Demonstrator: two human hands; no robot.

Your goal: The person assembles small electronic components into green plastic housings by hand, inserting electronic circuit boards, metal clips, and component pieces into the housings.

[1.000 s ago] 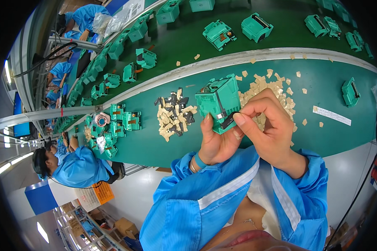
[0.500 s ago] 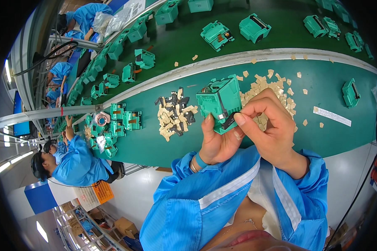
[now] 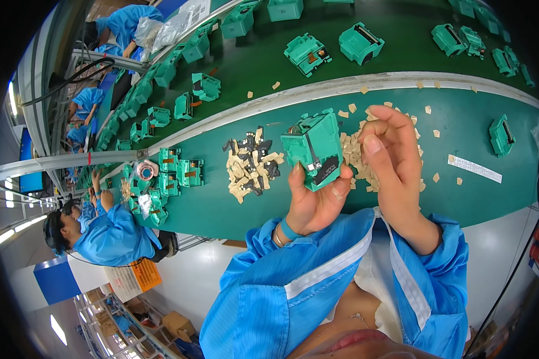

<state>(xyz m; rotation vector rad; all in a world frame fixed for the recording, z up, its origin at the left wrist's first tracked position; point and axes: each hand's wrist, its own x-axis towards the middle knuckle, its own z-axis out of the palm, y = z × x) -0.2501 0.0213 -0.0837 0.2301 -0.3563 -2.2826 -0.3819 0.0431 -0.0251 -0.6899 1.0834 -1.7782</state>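
Observation:
My left hand (image 3: 315, 206) grips a green plastic housing (image 3: 308, 140) from below, tilted above the table. On the housing's lower right side lies a black strip-like piece (image 3: 327, 170), next to a small silvery part. My right hand (image 3: 392, 161) is raised just right of the housing, apart from it, fingers loosely curled and thumb separate; nothing shows in it. Behind that hand spreads a pile of small beige pieces (image 3: 356, 157), partly hidden. Left of the housing is a heap of mixed black and beige pieces (image 3: 251, 164).
Several green housings (image 3: 188, 172) stand by a tape roll (image 3: 145, 171) at the left. One housing (image 3: 502, 134) and a white printed strip (image 3: 475, 168) lie at the right. Beyond a metal rail (image 3: 401, 78), more housings line a green surface. A co-worker in blue (image 3: 117, 233) sits at left.
My right hand has let go of the black piece on the housing and moved up and right, its fingers loosening. My left hand still holds the housing in nearly the same place.

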